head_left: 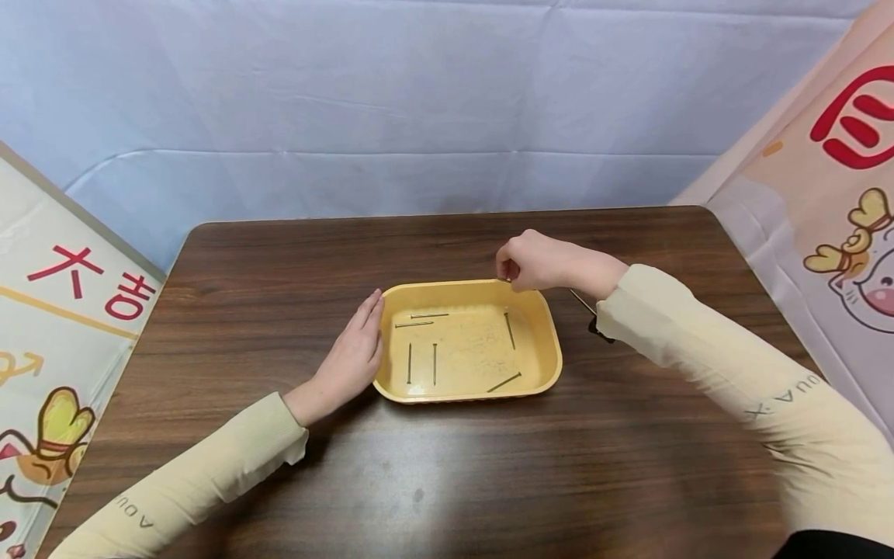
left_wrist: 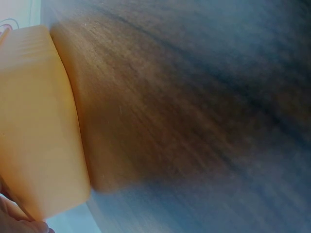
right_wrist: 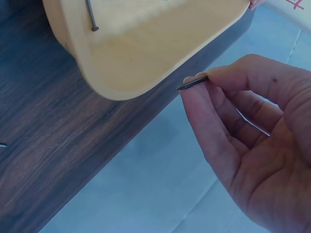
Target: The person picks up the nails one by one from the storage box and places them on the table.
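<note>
A yellow plastic tray (head_left: 468,397) sits on the table, with several dark nails (head_left: 434,365) lying spread over its bottom. My left hand (head_left: 352,349) rests along the tray's left side, fingers straight and at the rim. In the left wrist view the tray's outer wall (left_wrist: 39,121) fills the left edge. Over the far right part of the rim is my right hand (head_left: 534,260). Its thumb and forefinger pinch a nail (right_wrist: 193,83), whose pointed end sticks out in the right wrist view; the other end is hidden by the fingers.
A thin metal rod (head_left: 583,301) with a dark end lies right of the tray, partly under the right forearm. The dark wood table (head_left: 447,481) ends at a far edge before a pale cloth backdrop (head_left: 419,101). Printed banners stand at both sides.
</note>
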`<state>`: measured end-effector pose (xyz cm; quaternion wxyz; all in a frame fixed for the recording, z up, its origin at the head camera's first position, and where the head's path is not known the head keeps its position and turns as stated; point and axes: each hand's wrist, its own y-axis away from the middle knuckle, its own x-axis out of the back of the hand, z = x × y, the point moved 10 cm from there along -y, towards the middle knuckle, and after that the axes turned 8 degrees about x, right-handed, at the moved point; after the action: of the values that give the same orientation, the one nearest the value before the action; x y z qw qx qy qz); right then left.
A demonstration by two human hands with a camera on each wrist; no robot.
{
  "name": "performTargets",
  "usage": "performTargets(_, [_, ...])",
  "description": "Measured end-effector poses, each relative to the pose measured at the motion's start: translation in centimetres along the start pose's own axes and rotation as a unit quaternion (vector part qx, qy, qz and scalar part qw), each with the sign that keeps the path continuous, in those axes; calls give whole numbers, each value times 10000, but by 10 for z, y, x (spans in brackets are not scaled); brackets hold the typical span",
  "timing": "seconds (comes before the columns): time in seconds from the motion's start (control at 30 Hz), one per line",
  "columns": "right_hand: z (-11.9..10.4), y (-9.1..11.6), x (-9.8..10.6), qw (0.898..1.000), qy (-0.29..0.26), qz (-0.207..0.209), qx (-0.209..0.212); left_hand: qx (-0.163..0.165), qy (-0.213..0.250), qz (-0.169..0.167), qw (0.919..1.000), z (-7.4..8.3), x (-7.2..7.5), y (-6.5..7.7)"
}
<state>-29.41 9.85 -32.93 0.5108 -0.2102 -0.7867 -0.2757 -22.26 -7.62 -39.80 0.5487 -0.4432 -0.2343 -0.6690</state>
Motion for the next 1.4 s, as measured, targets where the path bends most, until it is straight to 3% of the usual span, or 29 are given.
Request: performTargets(1.4, [70, 53, 0, 9923, -293, 396, -1132, -51, 18, 59, 10000, -3, -1, -1])
